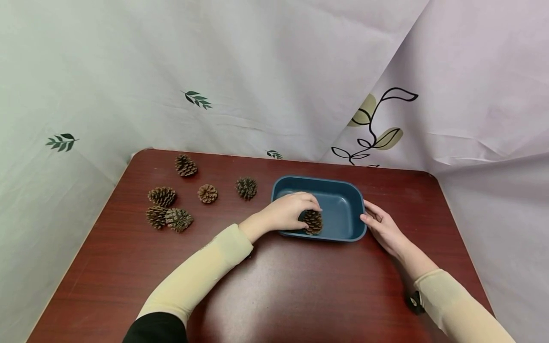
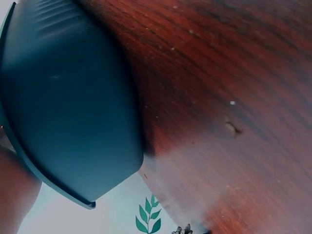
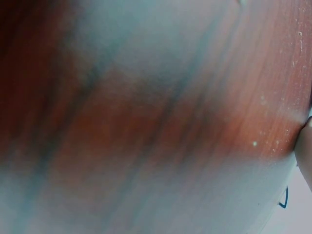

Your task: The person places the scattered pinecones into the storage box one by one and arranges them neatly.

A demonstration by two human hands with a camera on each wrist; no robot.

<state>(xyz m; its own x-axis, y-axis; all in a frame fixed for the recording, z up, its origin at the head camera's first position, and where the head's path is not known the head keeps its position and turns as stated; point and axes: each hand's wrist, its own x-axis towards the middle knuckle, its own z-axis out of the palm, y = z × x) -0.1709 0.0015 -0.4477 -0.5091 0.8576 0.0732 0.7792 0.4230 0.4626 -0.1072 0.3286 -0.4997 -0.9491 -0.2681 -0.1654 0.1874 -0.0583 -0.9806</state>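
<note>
A pine cone (image 1: 313, 222) is inside the blue plastic basin (image 1: 343, 209), near its front wall. My left hand (image 1: 288, 211) reaches over the basin's left side and holds that pine cone between thumb and fingers. At the basin's right end, my right hand (image 1: 383, 227) grips the rim, thumb on top and fingers along the outer wall. The left wrist view shows the outside of the basin (image 2: 73, 107) close up, with part of the left hand (image 2: 17, 185) at its edge. Only a sliver of the right hand (image 3: 305, 151) appears in the right wrist view.
Several pine cones lie left of the basin: one near the back edge (image 1: 186, 166), a small round one (image 1: 208, 194), one closest to the basin (image 1: 246, 188) and a cluster at the left (image 1: 179, 219). A white leaf-print cloth (image 1: 257, 71) hangs behind the reddish-brown table (image 1: 300, 290).
</note>
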